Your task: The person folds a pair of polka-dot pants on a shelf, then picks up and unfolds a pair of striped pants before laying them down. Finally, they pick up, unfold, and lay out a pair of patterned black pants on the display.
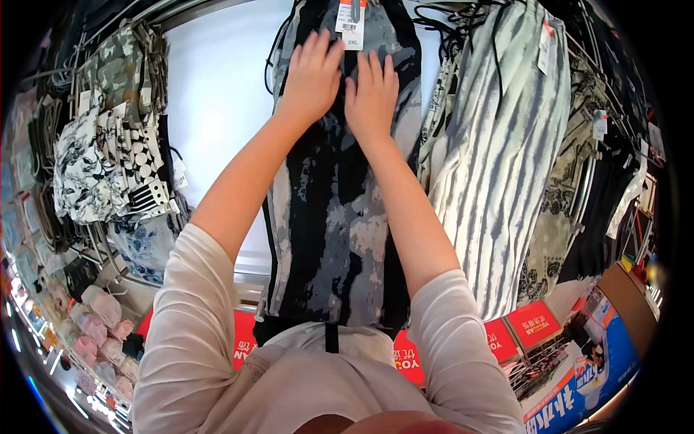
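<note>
A pair of black and grey patterned pants lies lengthwise in front of me, its near end close to my waist. My left hand rests flat on the upper part, fingers stretched away from me. Beside it, my right hand also lies on the fabric with its fingers extended and slightly spread. Neither hand grips anything. A white and orange size tag marked 2XL sits on the pants just beyond my fingertips.
A white board or tabletop is under the pants. White and grey striped pants lie at the right. Folded patterned garments hang at the left. Red signs and a blue box are at lower right.
</note>
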Demonstrator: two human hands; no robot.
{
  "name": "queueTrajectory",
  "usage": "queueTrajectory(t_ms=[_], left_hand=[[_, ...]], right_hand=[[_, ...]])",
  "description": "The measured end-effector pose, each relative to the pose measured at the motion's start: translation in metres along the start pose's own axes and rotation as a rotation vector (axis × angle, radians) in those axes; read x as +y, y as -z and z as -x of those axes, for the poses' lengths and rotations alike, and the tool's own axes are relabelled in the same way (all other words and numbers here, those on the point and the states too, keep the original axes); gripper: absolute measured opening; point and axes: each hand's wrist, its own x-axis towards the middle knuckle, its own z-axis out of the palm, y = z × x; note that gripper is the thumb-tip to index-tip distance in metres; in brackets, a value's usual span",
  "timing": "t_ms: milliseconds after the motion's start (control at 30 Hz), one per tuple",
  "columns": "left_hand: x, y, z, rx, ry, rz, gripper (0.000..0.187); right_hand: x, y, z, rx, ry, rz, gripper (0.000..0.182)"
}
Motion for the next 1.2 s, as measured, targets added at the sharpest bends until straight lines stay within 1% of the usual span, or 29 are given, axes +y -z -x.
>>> queueTrajectory(t_ms=[67,133,167,200,267,333,400,467,533,567,600,667,700,767,867,1033,1133,1200], left_hand=[[-0.007,-0.003,0.021,-0.134,-0.033,-0.095,0.058],[-0.01,-0.002,0.015,-0.107,0.03,-0.16,0.058],[-0.01,0.0,0.014,-0.113,0.021,-0.21,0.057],[-0.012,-0.003,0.014,-0.086,0.015,-0.186,0.058],[-0.016,-0.005,0.014,-0.086,0.001,-0.189,0.059],[-0.02,-0.008,0.013,-0.076,-0.017,-0.168,0.059],[-0.015,0.002,0.012,-0.099,-0.026,-0.179,0.06],[-0.006,0.015,0.017,-0.065,-0.002,-0.12,0.061],[0.017,0.033,0.042,-0.024,0.056,-0.041,0.062],[0.035,0.039,0.066,-0.099,0.101,-0.028,0.062],[0.048,0.043,0.089,-0.17,0.144,-0.019,0.063],[0.054,0.049,0.122,-0.295,0.14,-0.026,0.063],[0.05,0.052,0.127,-0.292,0.134,0.0,0.063],[0.05,0.045,0.126,-0.269,0.142,-0.01,0.064],[0.058,0.041,0.123,-0.269,0.151,0.003,0.065],[0.059,0.042,0.127,-0.251,0.159,-0.011,0.066],[0.06,0.043,0.129,-0.226,0.168,-0.049,0.065],[0.058,0.047,0.13,-0.276,0.18,-0.053,0.065]], right_hand=[[0.012,0.009,0.007,-0.026,-0.013,0.039,0.053],[0.031,0.02,0.008,-0.078,-0.015,0.191,0.054],[0.043,0.025,0.009,-0.092,-0.01,0.23,0.054],[0.053,0.029,0.013,-0.1,-0.011,0.233,0.054],[0.064,0.032,0.014,-0.052,-0.042,0.229,0.054],[0.068,0.031,0.012,-0.055,-0.004,0.253,0.052],[0.067,0.031,0.009,-0.043,-0.004,0.246,0.051],[0.057,0.036,0.009,-0.023,0.018,0.269,0.051],[0.023,0.049,0.024,0.003,0.073,0.135,0.052],[0.006,0.052,0.038,-0.037,0.055,0.051,0.053],[-0.005,0.055,0.054,-0.117,0.075,0.067,0.056],[-0.002,0.057,0.083,-0.253,0.058,0.142,0.056],[-0.001,0.059,0.085,-0.253,0.064,0.14,0.056],[0.004,0.062,0.091,-0.266,0.059,0.189,0.058],[0.018,0.064,0.092,-0.247,0.061,0.137,0.059],[0.011,0.062,0.093,-0.232,0.056,0.188,0.061],[0.009,0.06,0.093,-0.231,0.095,0.209,0.063],[0.009,0.058,0.091,-0.229,0.101,0.213,0.064]])
